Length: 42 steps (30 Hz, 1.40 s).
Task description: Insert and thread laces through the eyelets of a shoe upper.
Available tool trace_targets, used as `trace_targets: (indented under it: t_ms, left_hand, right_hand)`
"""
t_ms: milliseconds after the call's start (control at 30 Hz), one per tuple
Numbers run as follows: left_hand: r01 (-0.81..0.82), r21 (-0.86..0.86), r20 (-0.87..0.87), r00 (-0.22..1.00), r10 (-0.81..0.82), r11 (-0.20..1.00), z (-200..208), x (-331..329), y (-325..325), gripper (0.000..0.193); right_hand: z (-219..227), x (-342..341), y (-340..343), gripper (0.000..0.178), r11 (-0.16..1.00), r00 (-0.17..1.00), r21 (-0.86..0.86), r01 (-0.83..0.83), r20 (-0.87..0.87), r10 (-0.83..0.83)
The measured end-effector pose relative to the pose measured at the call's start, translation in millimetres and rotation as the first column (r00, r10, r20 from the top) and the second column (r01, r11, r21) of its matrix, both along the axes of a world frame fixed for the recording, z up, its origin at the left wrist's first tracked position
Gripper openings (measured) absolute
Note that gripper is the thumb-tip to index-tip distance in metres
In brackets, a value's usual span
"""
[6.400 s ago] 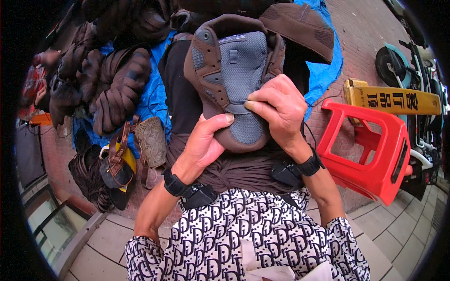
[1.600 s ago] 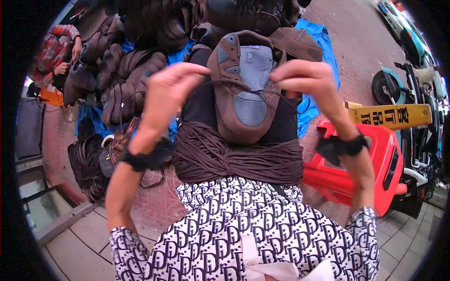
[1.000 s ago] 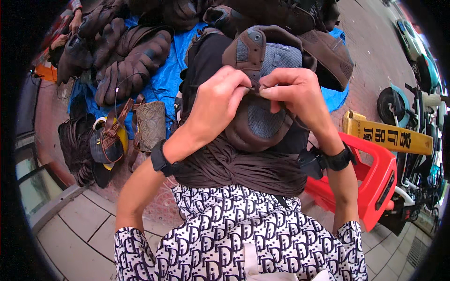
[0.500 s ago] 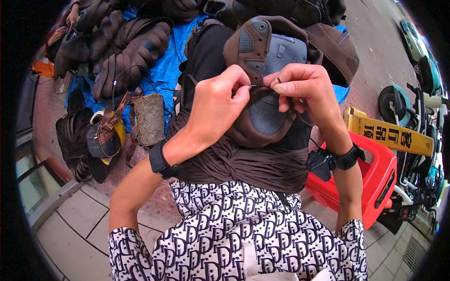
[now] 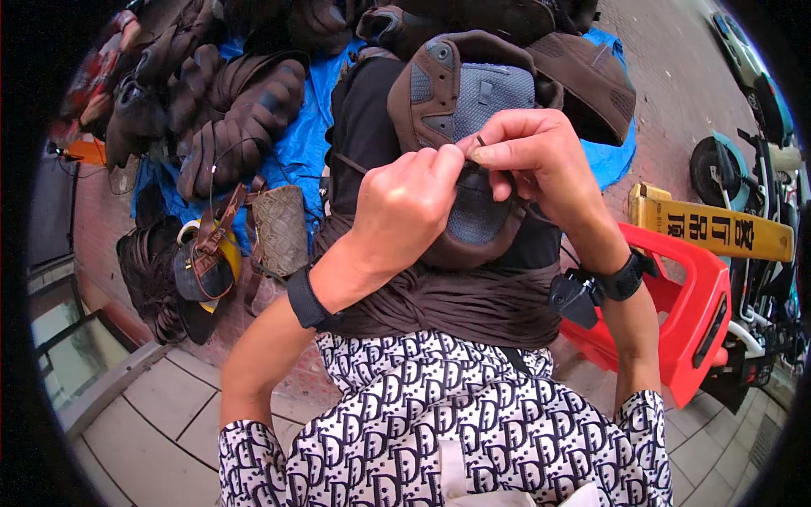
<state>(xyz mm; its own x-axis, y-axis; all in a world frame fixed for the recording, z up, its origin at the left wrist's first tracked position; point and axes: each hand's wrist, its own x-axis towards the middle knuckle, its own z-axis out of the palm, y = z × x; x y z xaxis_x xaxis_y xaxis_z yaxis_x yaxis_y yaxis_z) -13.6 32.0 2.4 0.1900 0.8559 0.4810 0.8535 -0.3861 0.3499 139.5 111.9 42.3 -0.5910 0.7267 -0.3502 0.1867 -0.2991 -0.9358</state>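
Note:
A brown shoe upper (image 5: 411,118) with blue-grey mesh lies across my lap, its eyelet side towards the far left. Over its opening my left hand (image 5: 405,203) is closed, thumb and forefinger pinched together against the fingers of the other hand. My right hand (image 5: 541,165) pinches a thin dark shoelace (image 5: 481,141), whose short end pokes up above the thumb. The part of the lace between both hands is hidden by the fingers. Nearer to me, a thick bundle of brown laces (image 5: 448,304) is spread over my thighs.
Brown shoe uppers (image 5: 241,110) are heaped on a blue tarp (image 5: 308,127). At left stand a patterned bag (image 5: 281,230) and a dark pile of laces (image 5: 150,270). A red plastic stool (image 5: 688,313), a yellow sign (image 5: 718,226) and scooters are at right. Another person's hand (image 5: 129,32) shows at far left.
My left hand has moved right and now meets the right fingers; before, a gap separated them. The view has shifted slightly. At far left, the other person's arms have moved.

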Motion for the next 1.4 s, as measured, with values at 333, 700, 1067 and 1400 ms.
trace_targets:
  t_ms: [333,700,1067,1400]
  left_hand:
    - [0.270,-0.313,-0.327,0.870,-0.370,0.911,31,-27,30,0.034]
    - [0.503,0.003,-0.506,0.746,-0.433,0.864,42,-36,39,0.021]
    - [0.404,0.076,-0.398,0.851,-0.343,0.912,29,-41,26,0.021]
    - [0.287,0.003,-0.269,0.923,-0.276,0.958,38,-27,18,0.018]
  right_hand:
    - [6,6,-1,0.011,0.987,0.992,0.155,-0.041,0.124,0.022]
    - [18,-4,19,0.009,0.942,0.984,0.301,-0.149,0.140,0.111]
    - [10,-28,19,0.010,0.893,0.964,0.383,-0.236,0.206,0.167]
    - [41,9,17,0.007,0.866,0.977,0.462,0.192,-0.169,-0.127]
